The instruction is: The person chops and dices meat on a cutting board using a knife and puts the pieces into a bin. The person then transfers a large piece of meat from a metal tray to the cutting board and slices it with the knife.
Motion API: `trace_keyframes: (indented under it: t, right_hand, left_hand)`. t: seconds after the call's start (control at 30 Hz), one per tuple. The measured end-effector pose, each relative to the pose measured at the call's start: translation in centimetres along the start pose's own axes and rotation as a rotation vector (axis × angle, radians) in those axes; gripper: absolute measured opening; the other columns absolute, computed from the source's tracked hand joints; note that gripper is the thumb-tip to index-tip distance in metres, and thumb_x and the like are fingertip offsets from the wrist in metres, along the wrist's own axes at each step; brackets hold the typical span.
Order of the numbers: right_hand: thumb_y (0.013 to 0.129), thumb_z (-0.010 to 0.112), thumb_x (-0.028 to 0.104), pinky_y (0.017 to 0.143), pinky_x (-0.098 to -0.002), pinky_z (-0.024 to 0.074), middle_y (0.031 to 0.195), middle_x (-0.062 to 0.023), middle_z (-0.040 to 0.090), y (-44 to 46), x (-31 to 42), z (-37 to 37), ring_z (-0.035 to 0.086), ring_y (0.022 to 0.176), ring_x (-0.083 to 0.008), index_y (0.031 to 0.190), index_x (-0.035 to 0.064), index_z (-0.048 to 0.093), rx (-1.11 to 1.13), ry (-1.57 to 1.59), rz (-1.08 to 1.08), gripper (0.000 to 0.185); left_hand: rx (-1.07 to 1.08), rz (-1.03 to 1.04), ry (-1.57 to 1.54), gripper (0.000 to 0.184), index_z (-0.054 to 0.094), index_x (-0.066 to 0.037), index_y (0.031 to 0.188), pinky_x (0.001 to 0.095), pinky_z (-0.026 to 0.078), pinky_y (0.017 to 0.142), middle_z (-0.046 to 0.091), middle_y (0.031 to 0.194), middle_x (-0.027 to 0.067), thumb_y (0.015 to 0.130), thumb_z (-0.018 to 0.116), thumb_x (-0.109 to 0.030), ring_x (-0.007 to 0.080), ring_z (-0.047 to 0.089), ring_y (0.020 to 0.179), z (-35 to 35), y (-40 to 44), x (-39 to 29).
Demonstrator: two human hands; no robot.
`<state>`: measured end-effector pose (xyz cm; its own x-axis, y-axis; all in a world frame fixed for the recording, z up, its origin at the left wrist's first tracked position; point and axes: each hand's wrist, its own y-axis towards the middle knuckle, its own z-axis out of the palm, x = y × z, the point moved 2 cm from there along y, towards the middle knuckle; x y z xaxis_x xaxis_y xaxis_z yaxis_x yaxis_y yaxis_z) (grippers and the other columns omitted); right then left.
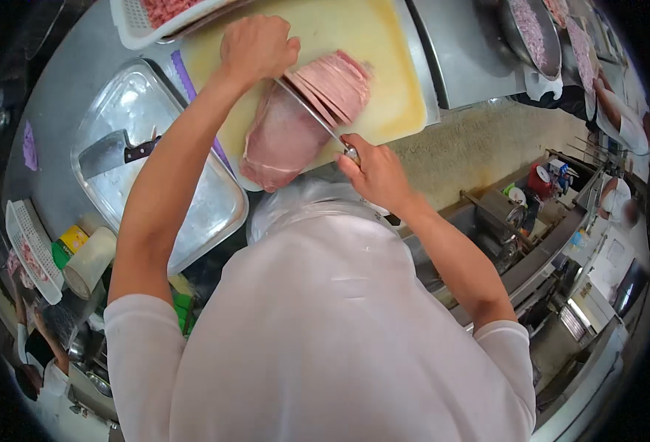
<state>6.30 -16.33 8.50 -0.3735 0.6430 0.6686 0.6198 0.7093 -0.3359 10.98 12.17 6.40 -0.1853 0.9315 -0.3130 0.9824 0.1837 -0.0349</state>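
Observation:
A large piece of raw pink meat [284, 136] lies on a pale yellow cutting board [395, 66]. Thin meat slices [332, 87], still side by side, form its far right end. My right hand [378, 175] is closed around the handle of a knife [306, 109], whose long blade runs slantwise across the meat beside the slices. Just past the blade's far end, my left hand [257, 46] is curled with its fingers bent under. What those fingers grip, if anything, is hidden.
Left of the board, a metal tray [211, 214] holds a cleaver [107, 155]. A white basket of minced meat [130, 26] stands at the top. Metal bowls, one with pale pink chopped food [528, 33], are at upper right. Other people work at the right edge and lower left.

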Motion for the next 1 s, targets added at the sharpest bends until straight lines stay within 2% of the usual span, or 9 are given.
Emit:
trace_keyframes:
  t: [0.1,0.2,0.3,0.5,0.6,0.7,0.8,0.9,1.0]
  right_hand:
    - [0.101,0.069,0.024,0.068,-0.0463,0.0526,0.075,-0.024,0.065,-1.6,1.6,-2.0,0.067,0.069,-0.0406,0.121,-0.005,0.066,0.051,0.12,0.039,0.036]
    - [0.101,0.07,0.026,0.064,-0.0441,0.0512,0.068,-0.0205,0.063,-3.9,2.7,-3.7,0.065,0.062,-0.0372,0.122,-0.0056,0.067,0.046,0.169,0.122,0.038]
    - [0.1,0.069,0.028,0.067,-0.0498,0.0537,0.074,-0.0251,0.069,-5.1,2.3,-4.0,0.07,0.071,-0.0452,0.115,-0.0078,0.067,0.064,0.129,0.166,0.039]
    - [0.103,0.065,0.027,0.066,-0.0539,0.0521,0.072,-0.0246,0.068,-4.0,-0.6,-1.5,0.069,0.07,-0.047,0.118,-0.006,0.062,0.097,0.045,0.1,0.036]
    - [0.104,0.065,0.03,0.066,-0.0536,0.0504,0.074,-0.0254,0.068,-1.4,-1.2,0.1,0.067,0.072,-0.0482,0.125,-0.0048,0.06,0.021,-0.01,-0.011,0.041]
    - [0.104,0.064,0.03,0.067,-0.0506,0.0506,0.074,-0.0243,0.068,1.8,0.6,0.6,0.067,0.069,-0.044,0.119,-0.0047,0.064,-0.049,-0.035,-0.077,0.037]
    - [0.103,0.064,0.026,0.069,-0.0559,0.0512,0.075,-0.0255,0.068,2.2,1.4,-1.1,0.068,0.075,-0.0491,0.108,-0.0039,0.067,0.029,0.114,0.002,0.031]
    - [0.101,0.065,0.027,0.068,-0.0542,0.0518,0.073,-0.0262,0.067,-2.2,3.7,-5.0,0.068,0.072,-0.0491,0.11,-0.0056,0.07,0.1,0.169,0.097,0.034]
    - [0.099,0.068,0.03,0.07,-0.0509,0.0541,0.074,-0.0259,0.068,-5.9,1.6,-5.2,0.07,0.072,-0.0475,0.122,-0.0055,0.069,0.108,0.147,0.124,0.043]
  left_hand:
    - [0.012,0.04,-0.09,0.04,0.074,-0.004,0.077,0.0553,0.054,0.07,0.07,0.075,0.0236,0.091,0.068,-0.04,0.0456,0.07,0.074,-1.0,-0.1,-0.4]
    - [0.049,0.031,-0.083,0.04,0.073,-0.004,0.078,0.0552,0.054,0.07,0.071,0.077,0.0226,0.091,0.068,-0.041,0.045,0.07,0.074,-4.0,-1.2,-3.5]
    - [-0.03,0.08,-0.079,0.037,0.074,-0.004,0.08,0.0549,0.054,0.07,0.071,0.076,0.022,0.091,0.068,-0.039,0.0449,0.07,0.074,-2.2,-1.8,-4.3]
    - [-0.033,-0.01,-0.169,0.033,0.077,-0.004,0.079,0.0535,0.058,0.072,0.072,0.077,0.024,0.088,0.067,-0.034,0.0453,0.072,0.075,1.2,-2.6,-3.3]
    - [-0.14,-0.017,-0.082,0.033,0.077,-0.004,0.08,0.0538,0.058,0.075,0.072,0.077,0.0248,0.088,0.066,-0.034,0.0457,0.073,0.077,1.5,-1.3,-1.4]
    - [-0.132,0.019,-0.021,0.035,0.078,-0.006,0.081,0.0543,0.059,0.077,0.074,0.08,0.0249,0.089,0.066,-0.037,0.0461,0.073,0.079,0.0,0.7,2.2]
    - [0.063,-0.048,0.023,0.039,0.072,-0.006,0.075,0.0549,0.055,0.074,0.073,0.078,0.0215,0.093,0.064,-0.039,0.0413,0.073,0.079,-0.6,2.2,2.6]
    - [0.059,0.023,-0.007,0.045,0.073,-0.005,0.073,0.0552,0.056,0.075,0.071,0.074,0.0226,0.094,0.064,-0.044,0.0428,0.073,0.078,-4.6,0.3,-2.1]
    - [-0.04,0.127,0.068,0.049,0.077,-0.005,0.077,0.0555,0.056,0.077,0.07,0.071,0.0235,0.094,0.064,-0.049,0.0452,0.072,0.077,-3.8,-1.6,-4.9]
